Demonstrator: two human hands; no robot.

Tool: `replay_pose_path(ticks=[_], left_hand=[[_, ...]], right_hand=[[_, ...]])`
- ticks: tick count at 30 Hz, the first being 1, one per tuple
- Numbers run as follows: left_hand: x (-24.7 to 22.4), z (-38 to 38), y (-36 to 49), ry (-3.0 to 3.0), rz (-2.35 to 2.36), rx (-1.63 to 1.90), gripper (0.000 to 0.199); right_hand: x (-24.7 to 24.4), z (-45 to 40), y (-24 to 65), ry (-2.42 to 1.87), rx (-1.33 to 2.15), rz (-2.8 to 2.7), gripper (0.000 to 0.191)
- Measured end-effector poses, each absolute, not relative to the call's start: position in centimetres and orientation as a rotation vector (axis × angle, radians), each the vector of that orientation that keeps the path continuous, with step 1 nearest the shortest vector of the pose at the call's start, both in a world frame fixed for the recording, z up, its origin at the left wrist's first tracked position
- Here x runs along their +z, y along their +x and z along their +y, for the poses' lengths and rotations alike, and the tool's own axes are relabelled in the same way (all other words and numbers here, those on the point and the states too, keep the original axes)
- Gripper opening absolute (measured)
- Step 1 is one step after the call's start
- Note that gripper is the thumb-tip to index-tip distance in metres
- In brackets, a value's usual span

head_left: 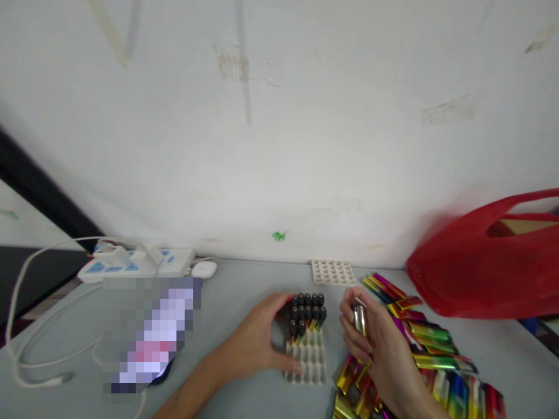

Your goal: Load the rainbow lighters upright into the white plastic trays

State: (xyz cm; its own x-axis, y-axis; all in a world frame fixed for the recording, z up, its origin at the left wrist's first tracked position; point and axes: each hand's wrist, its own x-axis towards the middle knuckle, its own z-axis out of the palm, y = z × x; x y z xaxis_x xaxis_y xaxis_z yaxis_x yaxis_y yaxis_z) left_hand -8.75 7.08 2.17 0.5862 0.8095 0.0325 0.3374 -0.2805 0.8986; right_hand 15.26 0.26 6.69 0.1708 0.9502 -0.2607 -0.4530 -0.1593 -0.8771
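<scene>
My left hand (251, 337) spans the left side of a white gridded tray (306, 373), thumb on its near left part and fingertips by the far left corner. Black-topped pieces (308, 311) with shiny coloured bodies stand upright in the tray's far rows; the near cells hold nothing. To the right of the tray and apart from it, my right hand (379, 349) is closed around a shiny silvery metal casing (360, 318), its lower part hidden by the fingers. Beneath and beside this hand lie many loose shiny coloured casings (432, 334).
A second white gridded tray (334, 272) lies against the wall. At the right stands a red bag (480, 265). On the left are a phone (157, 337) with a blurred screen, a power strip (174, 262), a small white case (204, 269) and looping white cables (17, 326).
</scene>
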Motion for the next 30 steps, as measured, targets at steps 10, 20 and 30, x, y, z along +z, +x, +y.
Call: replay_pose_path(ticks=[10, 20, 30], left_hand=[[1.7, 7.2, -8.9, 1.869, 0.921, 0.625, 0.116], [1.9, 7.0, -8.8, 1.877, 0.932, 0.639, 0.114], [2.0, 6.9, -8.8, 1.888, 0.964, 0.63, 0.117]], right_hand=[[4.0, 0.8, 16.2, -1.292, 1.173, -0.699, 0.061], [5.2, 0.5, 15.5, -1.315, 1.225, -0.719, 0.064], [3.9, 0.3, 15.2, -1.341, 1.308, -0.847, 0.073]])
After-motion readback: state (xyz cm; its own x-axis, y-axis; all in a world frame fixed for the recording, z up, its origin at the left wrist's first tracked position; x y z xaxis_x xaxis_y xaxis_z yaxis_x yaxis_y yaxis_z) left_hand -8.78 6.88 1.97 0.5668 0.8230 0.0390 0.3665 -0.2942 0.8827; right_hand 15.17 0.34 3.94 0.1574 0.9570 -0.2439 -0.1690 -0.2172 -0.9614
